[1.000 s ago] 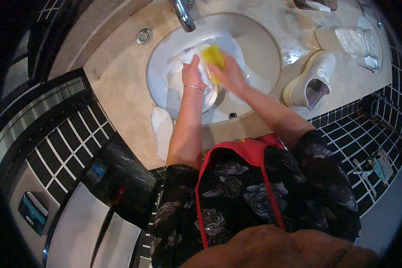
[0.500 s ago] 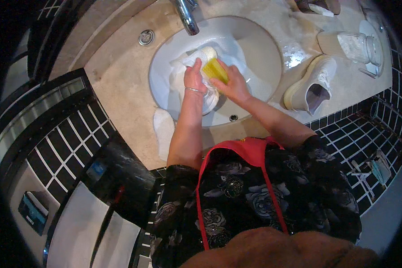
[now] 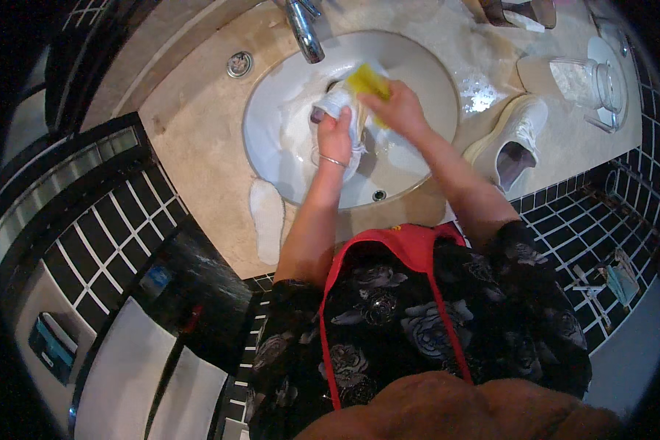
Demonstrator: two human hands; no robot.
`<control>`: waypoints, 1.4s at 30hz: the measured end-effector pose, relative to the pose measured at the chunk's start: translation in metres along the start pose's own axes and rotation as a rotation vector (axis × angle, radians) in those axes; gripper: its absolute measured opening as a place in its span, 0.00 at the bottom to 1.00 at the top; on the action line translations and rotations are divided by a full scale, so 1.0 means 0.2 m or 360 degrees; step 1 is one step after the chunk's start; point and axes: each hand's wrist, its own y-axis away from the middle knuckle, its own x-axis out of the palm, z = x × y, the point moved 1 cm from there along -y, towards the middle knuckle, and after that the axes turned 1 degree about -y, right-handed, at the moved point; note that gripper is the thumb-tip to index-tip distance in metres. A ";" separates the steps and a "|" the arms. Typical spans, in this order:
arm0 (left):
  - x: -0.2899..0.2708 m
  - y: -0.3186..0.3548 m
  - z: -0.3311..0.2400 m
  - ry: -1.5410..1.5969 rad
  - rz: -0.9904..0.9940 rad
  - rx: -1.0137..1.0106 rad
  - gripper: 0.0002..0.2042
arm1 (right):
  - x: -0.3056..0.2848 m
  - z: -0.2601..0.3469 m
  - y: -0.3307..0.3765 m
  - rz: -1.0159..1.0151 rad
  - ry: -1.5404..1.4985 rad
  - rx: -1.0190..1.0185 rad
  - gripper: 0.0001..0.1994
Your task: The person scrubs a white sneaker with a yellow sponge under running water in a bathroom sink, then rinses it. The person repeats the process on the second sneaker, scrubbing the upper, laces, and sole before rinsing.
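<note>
Over the oval white sink (image 3: pixel 264 125), my left hand (image 3: pixel 335 138) grips a wet white shoe (image 3: pixel 352 158), its dark opening beside my fingers. A yellow scrubbing brush (image 3: pixel 370 82) is in my right hand (image 3: pixel 403 110), slightly blurred, at the shoe's right side. Part of the shoe is hidden behind my left hand. A second white shoe (image 3: pixel 512 139) with laces rests on the counter to the right of the sink. On the counter to the left lies a white insole (image 3: pixel 268 220).
A chrome faucet (image 3: pixel 305 33) reaches over the sink's far edge. At the right stands a glass jar (image 3: pixel 576 82) of white powder, lying near a dish. A round metal drain cap (image 3: pixel 239 64) is set in the counter (image 3: pixel 198 132). Black tiles line the lower walls.
My left hand has turned the shoe, so its dark opening now shows. The brush in my right hand has moved up and slightly right.
</note>
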 end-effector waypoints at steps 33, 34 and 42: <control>-0.13 -0.01 0.26 -0.1978 0.0775 0.0717 0.14 | 0.24 -0.04 -0.03 0.0370 0.0758 -0.0193 0.33; -0.13 -0.02 0.25 -0.2033 0.0758 0.0711 0.14 | 0.25 -0.04 -0.01 0.0434 0.0818 -0.0166 0.33; -0.11 -0.01 0.17 -0.2441 0.0996 0.0568 0.14 | 0.28 0.02 -0.02 0.0367 0.0843 0.0002 0.34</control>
